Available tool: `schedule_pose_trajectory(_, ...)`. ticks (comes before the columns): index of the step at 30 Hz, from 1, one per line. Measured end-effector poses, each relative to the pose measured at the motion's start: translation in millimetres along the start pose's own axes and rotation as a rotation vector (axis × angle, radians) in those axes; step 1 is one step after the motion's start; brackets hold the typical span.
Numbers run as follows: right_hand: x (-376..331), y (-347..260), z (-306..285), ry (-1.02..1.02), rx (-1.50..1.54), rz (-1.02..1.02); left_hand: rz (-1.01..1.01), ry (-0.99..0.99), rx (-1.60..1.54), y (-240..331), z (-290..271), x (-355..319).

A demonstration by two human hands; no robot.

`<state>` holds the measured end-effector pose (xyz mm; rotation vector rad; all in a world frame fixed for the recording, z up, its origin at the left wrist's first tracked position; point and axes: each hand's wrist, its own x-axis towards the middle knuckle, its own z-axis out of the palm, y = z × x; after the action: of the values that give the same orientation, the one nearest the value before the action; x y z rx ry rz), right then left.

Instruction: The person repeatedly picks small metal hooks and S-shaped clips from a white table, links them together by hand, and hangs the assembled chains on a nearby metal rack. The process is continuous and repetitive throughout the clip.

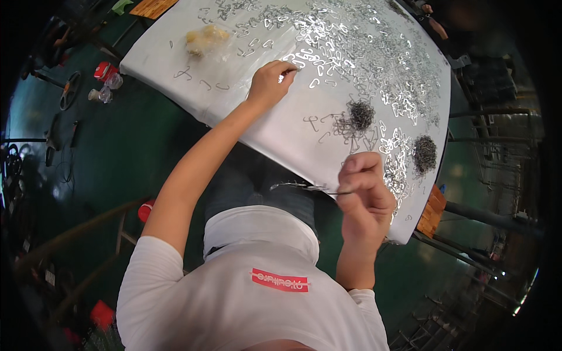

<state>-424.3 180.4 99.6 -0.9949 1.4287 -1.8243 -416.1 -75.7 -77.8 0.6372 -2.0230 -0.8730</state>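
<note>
My left hand (pixel 270 86) reaches over the white-covered table (pixel 275 126), thumb and fingertips pinched together at the edge of a spread of shiny metal hooks (pixel 316 58). Whatever lies between those fingertips is too small to make out. Raised beyond the table's near edge, my right hand (pixel 367 190) is closed, its thumb and fingers gripping the end of a thin dark metal strand (pixel 304 186). The strand sticks out leftward over my lap and seems to carry several small metal pieces; its exact make is blurred.
Two dark heaps of hooks, one nearer (pixel 359 116) and one at the right edge (pixel 424 155), sit among the loose hooks. A clear plastic bag with yellow contents (pixel 206 40) lies at the far left. Another person's hand (pixel 436 26) shows at the far right. Wooden stools (pixel 432 212) flank the table.
</note>
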Motion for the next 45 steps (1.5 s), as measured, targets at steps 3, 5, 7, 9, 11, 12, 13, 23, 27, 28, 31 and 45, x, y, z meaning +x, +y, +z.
schedule_pose_trajectory(3, -12, 32, 4, -0.059, -0.059, -0.029, -0.096, 0.041, -0.152, 52, -47, -47)
schedule_pose_trajectory(5, -20, 55, 9, -0.058, -0.108, -0.019, -0.171, 0.022, -0.172, 83, -75, -80)
schedule_pose_trajectory(7, -27, 75, 11, -0.056, -0.18, -0.005, -0.3, -0.008, -0.214, 108, -93, -108)
schedule_pose_trajectory(9, -32, 93, 14, -0.045, -0.182, 0.03, -0.289, 0.013, -0.298, 119, -100, -125)
schedule_pose_trajectory(11, -34, 106, 17, -0.025, -0.18, 0.056, -0.249, 0.029, -0.342, 124, -103, -137)
schedule_pose_trajectory(12, -34, 112, 18, -0.02, -0.191, 0.051, -0.259, 0.035, -0.341, 125, -104, -141)
schedule_pose_trajectory(13, -34, 116, 17, -0.012, -0.203, 0.044, -0.258, 0.039, -0.345, 127, -104, -145)
schedule_pose_trajectory(23, -24, 136, 1, -0.141, -0.384, 0.074, -0.249, 0.068, -0.346, 125, -94, -167)
schedule_pose_trajectory(27, 24, 162, -39, 0.0, -0.867, 0.044, -0.266, 0.057, -0.316, 117, -93, -178)
schedule_pose_trajectory(28, 41, 170, -50, 0.015, -0.986, 0.069, -0.265, 0.063, -0.32, 115, -92, -180)
schedule_pose_trajectory(31, 74, 199, -67, -0.02, -1.333, 0.193, -0.269, 0.078, -0.319, 108, -89, -184)
schedule_pose_trajectory(45, -2, 119, 2, -0.152, 0.141, 0.478, -0.194, 0.155, -0.224, 102, -83, -185)
